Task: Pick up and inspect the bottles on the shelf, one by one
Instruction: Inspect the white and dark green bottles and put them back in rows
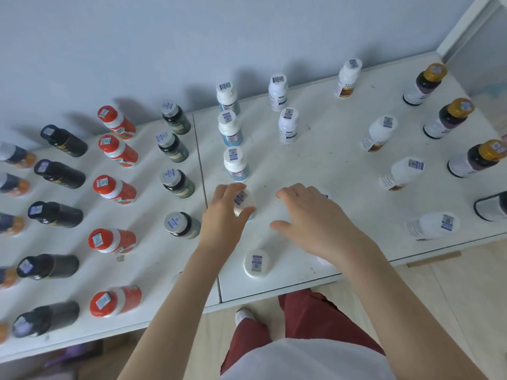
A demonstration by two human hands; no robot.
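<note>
The white shelf top (329, 165) runs along a pale grey-blue wall (192, 37) and carries bottles standing upright in columns, each with a barcode sticker on its cap. From your left, the columns are black bottles (59, 174), red bottles (115, 189), dark green bottles with grey caps (178, 183) and white-capped bottles with blue labels (236, 163). All-white bottles and gold-capped dark bottles (450, 119) stand further to your right.

Your left hand (227, 212) is closed on the blue-label bottle (245, 200), fourth back-to-front in its column, with fingers and thumb curled round the cap. Whether its base has left the surface cannot be told.

Your right hand (310, 215) hovers palm down just beside it, fingers spread and relaxed, holding nothing. A white bottle cap (325, 195) shows partly from under its fingertips.

One more white-capped bottle (256, 263) stands near the front edge, between your forearms. Red trousers (301, 319) show below the shelf edge.
</note>
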